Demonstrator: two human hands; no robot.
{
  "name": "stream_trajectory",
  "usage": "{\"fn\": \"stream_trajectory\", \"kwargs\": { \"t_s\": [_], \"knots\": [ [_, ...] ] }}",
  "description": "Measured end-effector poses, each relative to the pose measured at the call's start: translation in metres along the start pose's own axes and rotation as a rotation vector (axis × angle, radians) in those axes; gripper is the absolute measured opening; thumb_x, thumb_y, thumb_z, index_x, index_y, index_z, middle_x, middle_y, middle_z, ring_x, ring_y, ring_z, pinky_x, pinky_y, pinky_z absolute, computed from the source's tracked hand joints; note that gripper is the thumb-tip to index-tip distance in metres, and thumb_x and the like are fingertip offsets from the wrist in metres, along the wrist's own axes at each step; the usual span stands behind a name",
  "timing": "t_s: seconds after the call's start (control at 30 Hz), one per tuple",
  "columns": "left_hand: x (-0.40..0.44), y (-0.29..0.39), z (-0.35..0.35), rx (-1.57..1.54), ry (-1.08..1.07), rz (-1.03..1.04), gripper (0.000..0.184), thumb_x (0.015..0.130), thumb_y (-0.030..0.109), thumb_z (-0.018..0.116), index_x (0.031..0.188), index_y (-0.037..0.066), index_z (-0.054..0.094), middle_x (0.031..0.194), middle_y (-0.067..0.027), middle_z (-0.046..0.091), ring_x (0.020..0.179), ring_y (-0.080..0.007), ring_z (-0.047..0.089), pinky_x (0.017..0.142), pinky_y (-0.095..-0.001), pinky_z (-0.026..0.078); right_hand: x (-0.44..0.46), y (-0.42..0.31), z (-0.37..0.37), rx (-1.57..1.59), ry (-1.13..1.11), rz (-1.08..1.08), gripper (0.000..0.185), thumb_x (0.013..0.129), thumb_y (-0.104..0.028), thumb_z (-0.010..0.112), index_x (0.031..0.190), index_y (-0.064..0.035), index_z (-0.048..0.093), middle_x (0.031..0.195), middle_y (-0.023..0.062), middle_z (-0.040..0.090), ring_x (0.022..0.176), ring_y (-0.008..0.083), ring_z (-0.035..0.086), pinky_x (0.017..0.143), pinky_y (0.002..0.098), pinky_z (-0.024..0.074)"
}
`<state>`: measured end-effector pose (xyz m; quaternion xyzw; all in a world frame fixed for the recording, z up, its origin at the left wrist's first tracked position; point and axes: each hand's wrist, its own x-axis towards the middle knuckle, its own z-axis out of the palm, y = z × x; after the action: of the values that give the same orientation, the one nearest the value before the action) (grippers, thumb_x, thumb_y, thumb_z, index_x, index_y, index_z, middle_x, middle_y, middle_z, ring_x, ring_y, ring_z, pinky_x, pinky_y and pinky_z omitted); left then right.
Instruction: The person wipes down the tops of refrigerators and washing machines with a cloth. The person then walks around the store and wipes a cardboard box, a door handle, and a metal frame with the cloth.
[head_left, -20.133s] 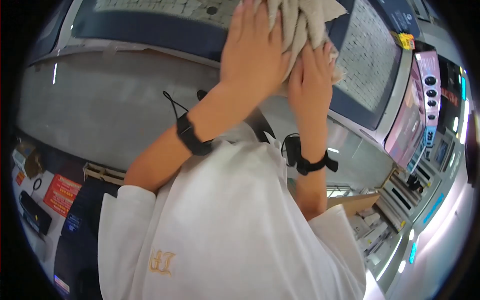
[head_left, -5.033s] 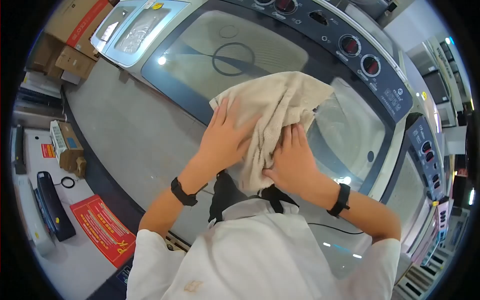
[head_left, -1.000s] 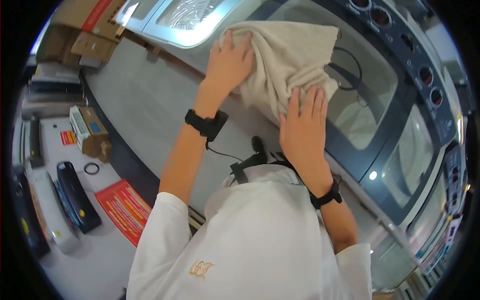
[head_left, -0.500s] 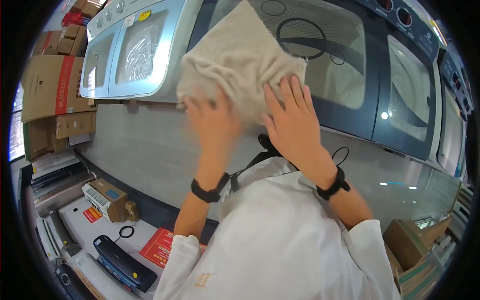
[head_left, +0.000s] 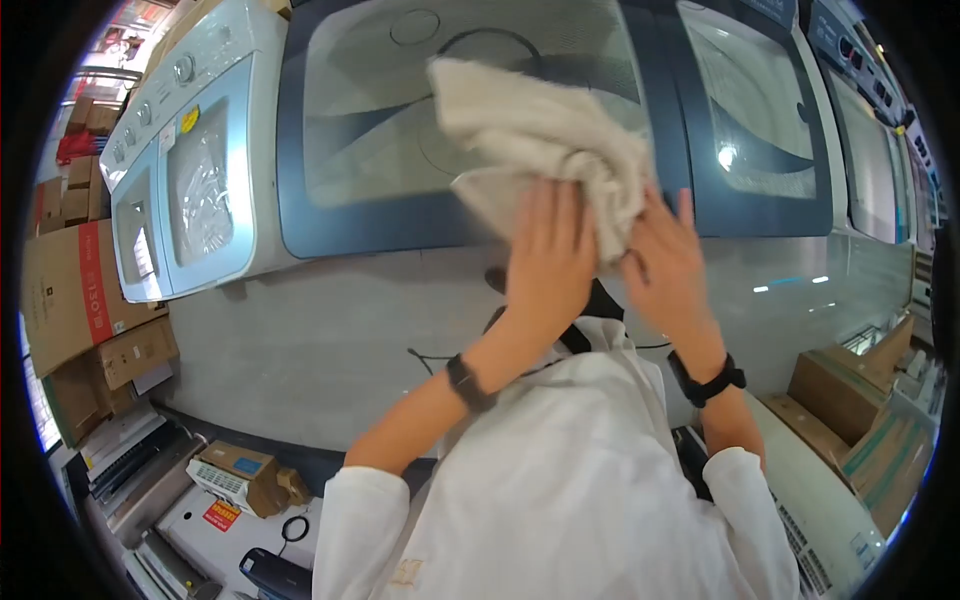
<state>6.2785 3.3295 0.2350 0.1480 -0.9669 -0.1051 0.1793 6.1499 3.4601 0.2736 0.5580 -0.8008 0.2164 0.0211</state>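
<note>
A beige cloth, bunched and slightly blurred, lies over the front part of the dark blue washing machine lid with its see-through panels. My left hand presses on the cloth's near side, fingers stretched out and side by side. At the cloth's right edge is my right hand, its fingers apart and a little blurred, touching the bunched folds. Both wrists wear black bands.
To the left stands a light blue and white washing machine. Cardboard boxes are stacked beyond it, and more boxes sit at the right. Grey floor lies between the machines and a white counter behind me.
The view has shifted, showing more of the light blue machine. The cloth has gone from spread out to bunched, and my left hand has come closer to my right hand.
</note>
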Motion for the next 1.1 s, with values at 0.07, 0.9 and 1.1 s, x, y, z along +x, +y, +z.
{"fn": "stream_trajectory", "kwargs": {
  "t_s": [0.07,0.9,1.1],
  "knots": [
    [0.018,0.016,0.006,0.082,0.038,0.097,0.058,0.088,0.021,0.059,0.138,-0.006,0.055,0.149,-0.0288,0.050,0.140,-0.0503,0.044,0.120,-0.0549,0.033,-0.010,0.012,-0.003,-0.026,0.023,0.032,0.032,0.080,0.000,0.060,0.110,0.0033,0.066,0.137,0.0239,0.061,0.142,0.0377,0.049,0.119,0.0643,0.0289],
    [0.063,0.086,0.033,0.112,0.008,0.253,0.050,0.082,0.010,0.067,0.132,0.007,0.067,0.138,-0.0238,0.058,0.130,-0.0463,0.054,0.112,-0.0568,0.043,-0.107,0.183,-0.085,-0.113,0.259,0.240,0.050,0.083,-0.003,0.064,0.131,-0.0124,0.070,0.146,0.0075,0.061,0.142,0.0239,0.052,0.125,0.0581,0.0188],
    [0.142,0.205,0.100,0.076,0.041,0.383,0.055,0.083,0.011,0.062,0.138,0.008,0.064,0.139,-0.0209,0.058,0.129,-0.0434,0.054,0.114,-0.0527,0.042,-0.149,0.295,-0.114,-0.228,0.470,0.343,0.042,0.084,-0.001,0.062,0.125,-0.0068,0.071,0.142,0.0084,0.065,0.139,0.0285,0.055,0.124,0.0575,0.0210]
  ]
}}
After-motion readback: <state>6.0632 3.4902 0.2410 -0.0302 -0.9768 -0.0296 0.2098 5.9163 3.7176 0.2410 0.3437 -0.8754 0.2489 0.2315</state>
